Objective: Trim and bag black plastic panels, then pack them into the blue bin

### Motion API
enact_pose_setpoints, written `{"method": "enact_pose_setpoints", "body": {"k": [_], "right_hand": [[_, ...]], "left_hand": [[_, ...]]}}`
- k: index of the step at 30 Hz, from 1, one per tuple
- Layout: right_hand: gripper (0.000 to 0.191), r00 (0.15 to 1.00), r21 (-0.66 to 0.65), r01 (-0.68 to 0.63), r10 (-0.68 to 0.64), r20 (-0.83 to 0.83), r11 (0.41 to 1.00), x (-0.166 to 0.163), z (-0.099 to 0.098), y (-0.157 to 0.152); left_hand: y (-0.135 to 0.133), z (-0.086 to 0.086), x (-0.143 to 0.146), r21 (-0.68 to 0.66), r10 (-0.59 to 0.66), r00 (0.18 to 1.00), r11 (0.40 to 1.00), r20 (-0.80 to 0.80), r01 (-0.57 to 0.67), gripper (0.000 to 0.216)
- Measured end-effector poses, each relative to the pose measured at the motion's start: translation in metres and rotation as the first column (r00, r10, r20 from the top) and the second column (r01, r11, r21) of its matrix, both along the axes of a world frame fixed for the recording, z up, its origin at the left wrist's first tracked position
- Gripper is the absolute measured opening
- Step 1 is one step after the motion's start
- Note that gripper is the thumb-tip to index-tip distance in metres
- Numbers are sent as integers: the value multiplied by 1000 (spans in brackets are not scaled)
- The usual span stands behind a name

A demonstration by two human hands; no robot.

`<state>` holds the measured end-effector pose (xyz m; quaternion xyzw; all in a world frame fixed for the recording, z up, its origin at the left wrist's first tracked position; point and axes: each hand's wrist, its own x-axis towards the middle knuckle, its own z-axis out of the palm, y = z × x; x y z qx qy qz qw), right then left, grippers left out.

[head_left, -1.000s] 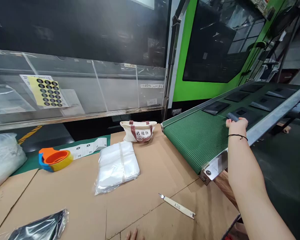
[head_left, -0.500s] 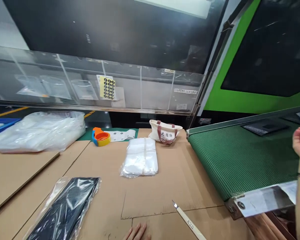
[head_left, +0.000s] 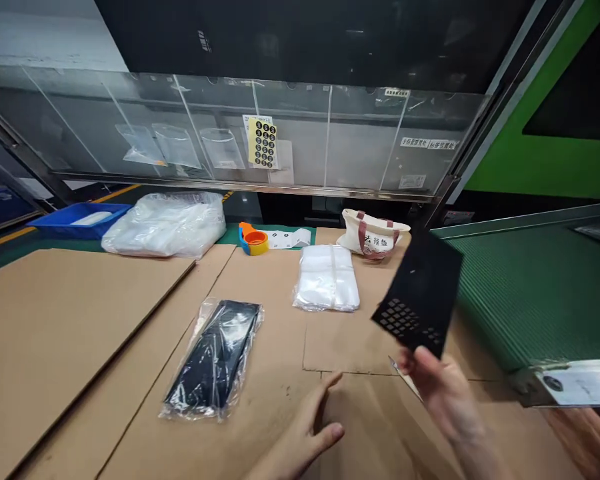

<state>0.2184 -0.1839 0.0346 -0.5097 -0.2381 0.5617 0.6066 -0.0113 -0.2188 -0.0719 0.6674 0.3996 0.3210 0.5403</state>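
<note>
The black perforated panel (head_left: 420, 293) is up in the air at centre right, tilted, its grid of small square holes towards the lower corner. The right hand (head_left: 445, 393) grips it by the bottom edge, fingers curled up behind it. It is bare, with no plastic around it. The left hand (head_left: 300, 427) holds nothing: it sits open at bottom centre, fingers spread, low over the cardboard sheets (head_left: 80, 347) that cover the counter. Whether it touches them, I can't tell.

Just left of that hand, a black item sealed in a clear plastic bag (head_left: 213, 363) lies flat on the cardboard, so one piece at least is already wrapped. Above the right hand, the strapped stack of clear bags (head_left: 326, 279) looks unopened, and a bulkier sack of clear plastic (head_left: 165, 225) sits at upper left beside a blue plastic crate (head_left: 80, 220). Another dark panel (head_left: 597, 233) remains at the far right edge on the green belt conveyor (head_left: 535, 293), so some are left there.

Along the back of the counter are an orange, blue and yellow tape dispenser (head_left: 253, 239), a printed label strip (head_left: 287, 238) and a canvas tote bag (head_left: 373, 235). A sheet of round black stickers (head_left: 263, 143) hangs on the acrylic screen (head_left: 360, 140) behind them.
</note>
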Motion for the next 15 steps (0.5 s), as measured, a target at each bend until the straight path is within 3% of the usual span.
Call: {"method": "enact_pose_setpoints", "body": {"k": [2,4,7,9,12,15], "right_hand": [[36,992,70,-129,130,-5,989,-46,-22,-12],[32,974,142,-223,217,60,964,-84,-36,-21],[19,889,151,-427,384,250,891,-120,-51,-20],[17,843,106,-498,453,290,861,-130,-64,-6],[20,916,43,-367,353,192,929,-127,-92,27],[26,972,-8,-207,206,109,978,-110,-116,51]], "left_hand": [[10,16,0,-69,40,956,997,290,-21,83],[19,28,-1,-113,156,876,987,457,-117,88],[32,42,-11,-361,420,782,893,460,-268,63],[39,48,-24,-468,568,667,810,482,-352,53],[49,47,-47,-527,660,515,750,547,-401,50],[54,34,-62,-575,658,539,742,526,-346,46]]}}
